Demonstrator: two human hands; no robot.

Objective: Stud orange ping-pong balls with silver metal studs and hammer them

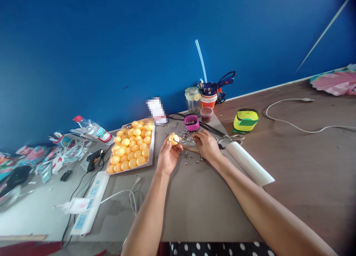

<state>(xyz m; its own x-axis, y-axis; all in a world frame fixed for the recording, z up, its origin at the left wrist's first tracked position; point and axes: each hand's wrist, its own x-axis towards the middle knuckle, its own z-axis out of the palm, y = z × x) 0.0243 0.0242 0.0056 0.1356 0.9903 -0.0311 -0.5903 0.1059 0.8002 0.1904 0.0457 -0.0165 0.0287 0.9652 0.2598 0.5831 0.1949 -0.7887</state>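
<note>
My left hand is closed round an orange-yellow ball, which looks like a table tennis ball. Small dark, shiny bits show at the ball's right side. Opposite it, my right hand has its thumb and fingers pinched together over the mat; whatever they hold is too small to make out. A thin brown strip lies between the two hands. Just behind them spreads a pile of small shiny metal pieces, with a few scattered nearer me. Close to the pile stands a magenta container with more such pieces inside.
Left of my hands is a box full of similar balls. Further left are a power strip, a glue gun and a plastic bottle. A white roll and yellow-green container are right; a blue wall rises behind.
</note>
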